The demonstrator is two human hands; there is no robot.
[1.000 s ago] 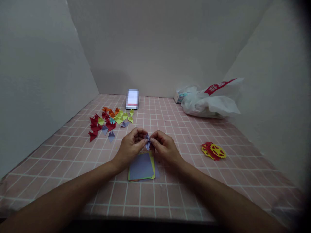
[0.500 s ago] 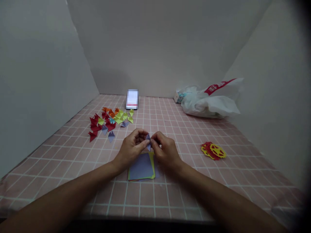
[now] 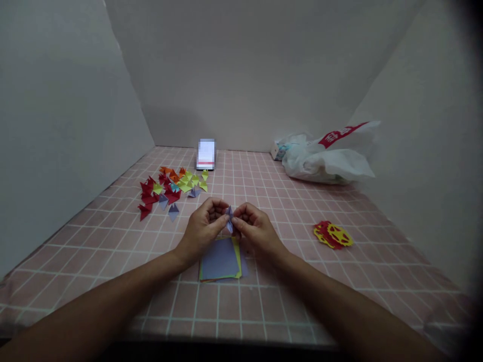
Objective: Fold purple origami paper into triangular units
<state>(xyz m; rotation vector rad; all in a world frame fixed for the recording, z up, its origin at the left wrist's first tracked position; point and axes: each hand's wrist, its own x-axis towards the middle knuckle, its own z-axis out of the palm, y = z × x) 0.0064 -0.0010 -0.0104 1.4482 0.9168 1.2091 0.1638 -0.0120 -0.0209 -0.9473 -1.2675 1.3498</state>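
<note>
Between my two hands is a small folded piece of purple paper, narrow and pointed at top and bottom. My left hand pinches its left side between thumb and fingers. The thumb and curled fingers of my right hand close on its right side. Just below the hands lies a stack of square paper sheets, a purple one on top and yellow, green and orange edges showing. To the left of my hands sit several folded paper pieces in red, orange, yellow, blue and purple.
A lit phone with a blurred screen stands upright at the back. A white plastic bag lies at the back right beside a small box. Red and yellow cut-out shapes are piled on the right of the pink checked cloth.
My right fingers have shifted slightly on the folded purple paper, their grip a little more spread. The paper has barely moved, and both hands stay above the stack.
</note>
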